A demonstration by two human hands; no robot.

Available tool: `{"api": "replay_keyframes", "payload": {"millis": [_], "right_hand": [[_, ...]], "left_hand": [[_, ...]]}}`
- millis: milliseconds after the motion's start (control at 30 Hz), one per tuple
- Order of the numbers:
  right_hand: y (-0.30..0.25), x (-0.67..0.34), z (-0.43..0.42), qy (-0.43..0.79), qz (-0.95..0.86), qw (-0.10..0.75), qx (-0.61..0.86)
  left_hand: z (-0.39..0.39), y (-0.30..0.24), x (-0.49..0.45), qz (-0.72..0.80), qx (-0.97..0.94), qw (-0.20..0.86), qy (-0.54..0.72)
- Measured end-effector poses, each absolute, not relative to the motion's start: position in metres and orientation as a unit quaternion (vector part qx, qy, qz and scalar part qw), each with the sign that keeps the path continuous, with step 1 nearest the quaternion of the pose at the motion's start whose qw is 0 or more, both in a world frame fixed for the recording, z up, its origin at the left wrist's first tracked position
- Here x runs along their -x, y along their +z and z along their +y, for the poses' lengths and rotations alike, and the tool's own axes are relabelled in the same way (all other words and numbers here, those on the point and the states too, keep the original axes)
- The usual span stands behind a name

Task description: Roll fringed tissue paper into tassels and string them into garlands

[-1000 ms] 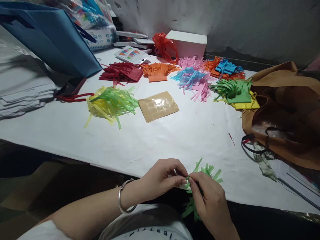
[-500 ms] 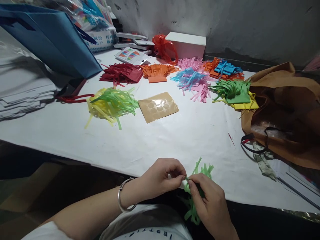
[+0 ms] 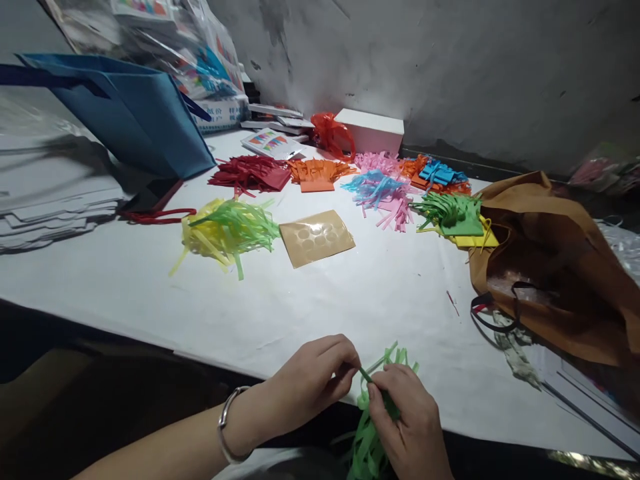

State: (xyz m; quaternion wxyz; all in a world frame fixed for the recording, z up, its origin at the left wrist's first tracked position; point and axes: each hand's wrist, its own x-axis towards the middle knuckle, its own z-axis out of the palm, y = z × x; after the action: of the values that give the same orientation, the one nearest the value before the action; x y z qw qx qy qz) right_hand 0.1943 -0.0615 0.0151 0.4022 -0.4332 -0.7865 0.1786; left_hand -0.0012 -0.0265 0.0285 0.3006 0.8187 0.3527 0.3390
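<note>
At the table's near edge, my right hand (image 3: 407,413) is closed around a bunch of green tissue-paper fringe (image 3: 367,443), whose strips hang below the edge and stick up behind the fingers. My left hand (image 3: 317,377), with a silver bangle on the wrist, pinches the end of a narrow twisted green part of the same fringe. This twisted bit (image 3: 365,375) spans the short gap between both hands' fingertips. Part of the bunch is hidden behind my right hand.
Yellow and green tassels (image 3: 230,230) lie beside a brown sheet of clear round stickers (image 3: 317,238). Dark red (image 3: 250,173), orange (image 3: 319,175), pink and blue fringes lie farther back. A blue bag (image 3: 135,113) stands left; a brown bag (image 3: 555,267) lies right.
My hands have drawn slightly apart, so more of the twisted green part shows between the fingertips. The head view has tilted up, and the table things appear lower.
</note>
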Motion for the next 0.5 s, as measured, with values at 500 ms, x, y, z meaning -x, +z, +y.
{"api": "replay_keyframes", "payload": {"millis": [500], "right_hand": [[0.004, -0.174, -0.017, 0.099, -0.804, 0.46, 0.363]], "left_hand": [[0.003, 0.074, 0.068, 0.415, -0.727, 0.32, 0.444]]}}
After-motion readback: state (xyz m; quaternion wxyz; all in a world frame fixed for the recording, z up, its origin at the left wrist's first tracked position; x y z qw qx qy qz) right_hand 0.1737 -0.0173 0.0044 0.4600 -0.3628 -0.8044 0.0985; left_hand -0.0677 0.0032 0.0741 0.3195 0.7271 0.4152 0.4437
